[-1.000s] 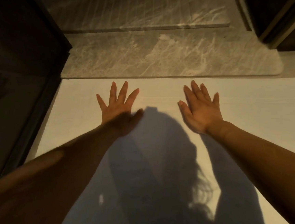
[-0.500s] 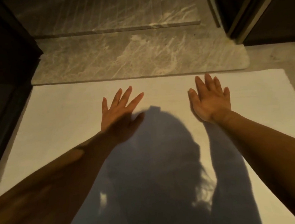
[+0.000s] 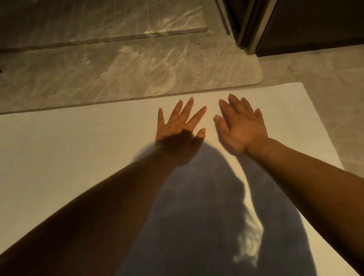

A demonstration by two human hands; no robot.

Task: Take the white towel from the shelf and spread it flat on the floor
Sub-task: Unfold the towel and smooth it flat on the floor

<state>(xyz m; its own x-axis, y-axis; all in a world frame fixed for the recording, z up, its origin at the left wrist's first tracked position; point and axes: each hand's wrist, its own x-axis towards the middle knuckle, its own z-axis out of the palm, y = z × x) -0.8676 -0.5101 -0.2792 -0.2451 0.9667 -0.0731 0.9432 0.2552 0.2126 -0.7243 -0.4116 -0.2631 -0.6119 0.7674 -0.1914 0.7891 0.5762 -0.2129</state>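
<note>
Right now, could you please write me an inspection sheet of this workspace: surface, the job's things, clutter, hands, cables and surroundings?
Surface: grey stone floor, with a marble slab with a rounded corner beyond the towel.
Job's things: white towel spread flat on the floor, its far edge beside the slab.
Clutter: nothing seen.
Hands: left hand and right hand rest palm down on the towel, fingers straight, close together near its far edge.
Cables: nothing seen.
Surroundings: dark door frame at upper right; the person's shadow falls across the towel.

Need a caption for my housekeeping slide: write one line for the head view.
The left hand and right hand press flat, fingers straight, on the white towel spread beside a grey marbled slab.
</note>
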